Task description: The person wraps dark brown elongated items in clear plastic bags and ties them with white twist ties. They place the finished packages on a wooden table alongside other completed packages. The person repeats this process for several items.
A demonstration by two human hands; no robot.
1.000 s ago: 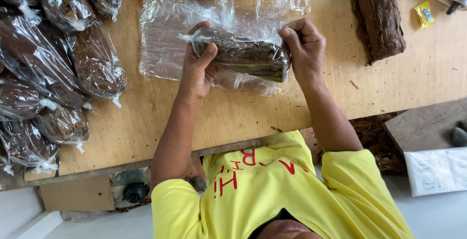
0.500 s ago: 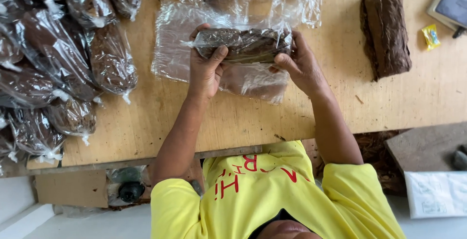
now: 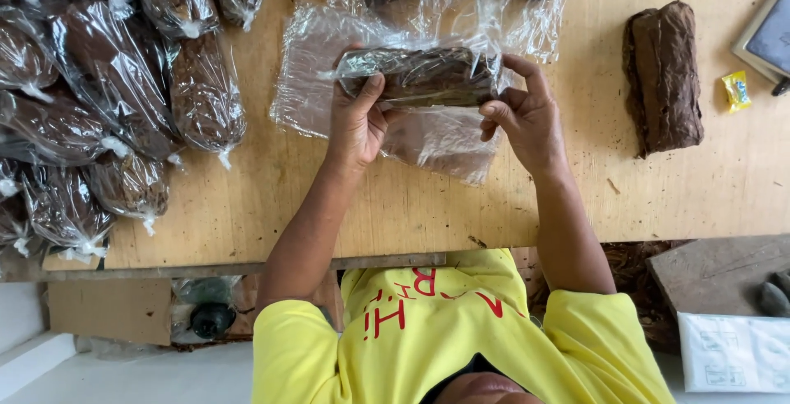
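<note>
Both hands are gripping a brown leaf bundle (image 3: 420, 76) in clear plastic above the tabletop (image 3: 329, 198): left hand (image 3: 356, 120) fingers clamping one end, right hand (image 3: 524, 116) fingers pinching the other

Brown bundle held in clear plastic wrap above wooden table

The bundle (image 3: 420, 76) is gripped at its ends by the left hand (image 3: 358, 120) and right hand (image 3: 522, 116); wrapped bundles (image 3: 123, 91) are piled at left.
</note>
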